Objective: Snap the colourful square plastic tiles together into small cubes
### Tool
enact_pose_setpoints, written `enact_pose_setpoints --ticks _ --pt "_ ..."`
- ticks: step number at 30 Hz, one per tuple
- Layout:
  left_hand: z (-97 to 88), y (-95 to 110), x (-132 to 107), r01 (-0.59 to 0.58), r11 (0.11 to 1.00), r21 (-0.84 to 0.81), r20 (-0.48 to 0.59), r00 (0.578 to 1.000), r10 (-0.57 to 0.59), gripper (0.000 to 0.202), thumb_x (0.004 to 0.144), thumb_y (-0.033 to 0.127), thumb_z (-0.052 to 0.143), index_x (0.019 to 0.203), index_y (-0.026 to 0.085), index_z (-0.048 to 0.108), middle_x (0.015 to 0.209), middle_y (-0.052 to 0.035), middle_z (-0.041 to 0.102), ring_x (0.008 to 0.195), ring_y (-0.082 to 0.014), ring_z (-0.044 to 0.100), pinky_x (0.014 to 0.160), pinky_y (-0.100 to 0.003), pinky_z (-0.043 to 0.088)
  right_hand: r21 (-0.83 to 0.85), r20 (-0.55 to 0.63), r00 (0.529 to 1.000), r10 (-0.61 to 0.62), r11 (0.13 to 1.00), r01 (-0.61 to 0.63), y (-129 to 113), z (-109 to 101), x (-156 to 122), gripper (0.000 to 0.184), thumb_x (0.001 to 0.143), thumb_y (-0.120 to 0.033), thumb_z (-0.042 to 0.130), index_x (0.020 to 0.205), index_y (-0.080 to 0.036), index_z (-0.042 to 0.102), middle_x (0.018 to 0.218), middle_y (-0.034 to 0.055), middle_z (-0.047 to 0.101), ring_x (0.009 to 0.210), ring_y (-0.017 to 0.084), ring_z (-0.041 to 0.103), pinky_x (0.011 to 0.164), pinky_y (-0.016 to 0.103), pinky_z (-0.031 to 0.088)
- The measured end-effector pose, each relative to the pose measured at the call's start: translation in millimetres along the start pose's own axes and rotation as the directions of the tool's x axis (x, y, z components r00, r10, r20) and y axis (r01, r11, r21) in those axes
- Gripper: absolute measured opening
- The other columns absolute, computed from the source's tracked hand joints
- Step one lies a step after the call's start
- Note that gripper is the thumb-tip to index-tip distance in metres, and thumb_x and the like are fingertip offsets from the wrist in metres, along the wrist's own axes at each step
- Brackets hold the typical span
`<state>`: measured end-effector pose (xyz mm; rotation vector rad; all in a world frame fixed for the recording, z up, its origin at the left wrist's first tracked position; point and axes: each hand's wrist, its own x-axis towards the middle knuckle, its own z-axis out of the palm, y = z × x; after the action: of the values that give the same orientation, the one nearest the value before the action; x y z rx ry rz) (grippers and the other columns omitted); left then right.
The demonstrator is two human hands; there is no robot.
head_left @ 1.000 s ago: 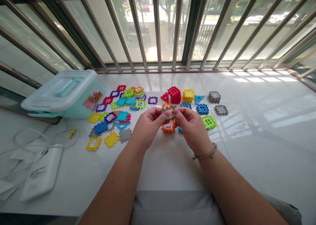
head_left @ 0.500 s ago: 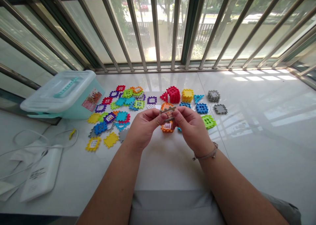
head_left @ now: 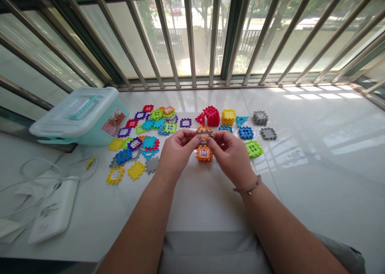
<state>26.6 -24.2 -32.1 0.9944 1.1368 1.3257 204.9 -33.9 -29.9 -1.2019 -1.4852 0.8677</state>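
Note:
My left hand [head_left: 177, 152] and my right hand [head_left: 230, 154] pinch a small tan interlocking plastic piece [head_left: 205, 133] between their fingertips, above the table. Just below it stands an orange waffle-block cube [head_left: 204, 153] with a printed window panel. Its upper part is partly hidden behind my fingers and the tan piece. Near my right hand lies a green square piece [head_left: 254, 149], and a blue square piece [head_left: 246, 132] sits beyond it. Near my left hand are a grey piece [head_left: 152, 164] and a yellow piece [head_left: 136, 170].
A red block house [head_left: 211, 116], yellow cube [head_left: 228, 117], grey stack [head_left: 260, 117] and many loose pieces [head_left: 135, 140] cover the white marble table [head_left: 309, 154]. A lidded mint plastic box [head_left: 81, 115], white power bank [head_left: 54, 210] and cable [head_left: 57, 174] lie left. Metal window bars [head_left: 189, 33] run behind.
The tan piece has risen slightly and turned more level between my fingers. My hands have drawn up from the orange cube, which now shows more fully.

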Motion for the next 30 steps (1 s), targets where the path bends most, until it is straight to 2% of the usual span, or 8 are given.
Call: enact_pose_setpoints --ticks 3,6,9,11,16,22,26,30 --pt "-3.1 -1 1 -0.043 0.992 0.121 0.000 0.999 0.043 0.036 0.084 0.045 0.095 0.100 0.019 0.077 0.093 -0.0042 0.083 0.082 -0.0165 0.075 0.079 -0.029 0.060 -0.090 0.001 0.997 -0.073 0.993 0.073 -5 2 -2 0.022 0.100 -0.044 0.078 0.097 -0.022 0.075 0.087 0.0029 0.079 0.070 0.016 0.069 0.068 0.032 0.056" --pt "-2.7 0 -1 -0.071 0.972 0.224 -0.001 0.997 0.073 0.031 0.088 0.044 0.090 0.099 0.020 0.075 0.090 -0.0026 0.080 0.080 -0.0166 0.073 0.077 -0.028 0.058 -0.124 -0.013 0.996 -0.085 0.989 0.083 -6 3 -3 0.021 0.100 -0.042 0.077 0.094 -0.023 0.073 0.085 0.0022 0.078 0.069 0.016 0.068 0.067 0.031 0.055" --pt "-1.1 3 -3 -0.094 0.934 0.346 -0.032 0.993 0.112 0.026 0.087 0.039 0.089 0.093 0.021 0.071 0.083 0.0004 0.075 0.075 -0.0147 0.068 0.070 -0.026 0.052 -0.123 -0.012 0.997 -0.082 0.989 0.080 -6 3 -3 0.023 0.098 -0.043 0.080 0.092 -0.023 0.070 0.082 0.0009 0.075 0.068 0.015 0.067 0.066 0.031 0.055" --pt "-1.2 4 -4 -0.111 0.925 0.364 -0.036 0.990 0.134 0.027 0.084 0.035 0.090 0.086 0.022 0.067 0.079 0.0022 0.071 0.072 -0.0137 0.065 0.068 -0.025 0.050 -0.074 0.031 0.996 -0.085 0.993 0.087 -5 3 -3 0.027 0.095 -0.045 0.084 0.094 -0.024 0.068 0.083 0.0004 0.074 0.069 0.015 0.067 0.066 0.030 0.056" --pt "-3.1 3 -2 -0.062 0.981 0.184 -0.023 0.997 0.067 0.031 0.078 0.027 0.089 0.079 0.022 0.059 0.073 0.0048 0.065 0.070 -0.0121 0.063 0.068 -0.023 0.052 0.124 0.194 0.978 -0.073 0.991 0.049 -4 3 -4 0.031 0.104 -0.054 0.075 0.110 -0.025 0.067 0.094 0.0025 0.073 0.080 0.018 0.071 0.067 0.030 0.060" --pt "1.1 3 -3 0.049 0.997 -0.051 0.054 0.997 -0.047 0.037 0.077 0.029 0.095 0.082 0.020 0.059 0.077 0.0038 0.070 0.072 -0.0120 0.067 0.077 -0.028 0.063 0.183 0.180 0.984 0.009 0.982 -0.042 1 6 -4 0.034 0.102 -0.056 0.078 0.107 -0.026 0.062 0.096 0.0018 0.070 0.082 0.017 0.069 0.067 0.030 0.059" --pt "3.0 7 -4 0.134 0.976 -0.175 0.099 0.988 -0.118 0.048 0.070 0.036 0.104 0.088 0.020 0.062 0.075 0.0037 0.071 0.066 -0.0111 0.067 0.069 -0.025 0.060 0.291 0.170 0.983 0.072 0.949 -0.120 5 6 -2 0.047 0.099 -0.065 0.080 0.118 -0.026 0.062 0.095 0.0004 0.070 0.080 0.016 0.069 0.067 0.029 0.059" --pt "2.9 12 -5 0.242 0.948 -0.205 0.137 0.966 -0.217 0.055 0.066 0.038 0.108 0.093 0.020 0.063 0.076 0.0037 0.070 0.067 -0.0112 0.068 0.067 -0.024 0.059 0.306 0.231 0.965 0.126 0.932 -0.195 3 4 1 0.048 0.093 -0.068 0.085 0.101 -0.024 0.067 0.088 -0.0005 0.071 0.072 0.015 0.067 0.065 0.029 0.058"
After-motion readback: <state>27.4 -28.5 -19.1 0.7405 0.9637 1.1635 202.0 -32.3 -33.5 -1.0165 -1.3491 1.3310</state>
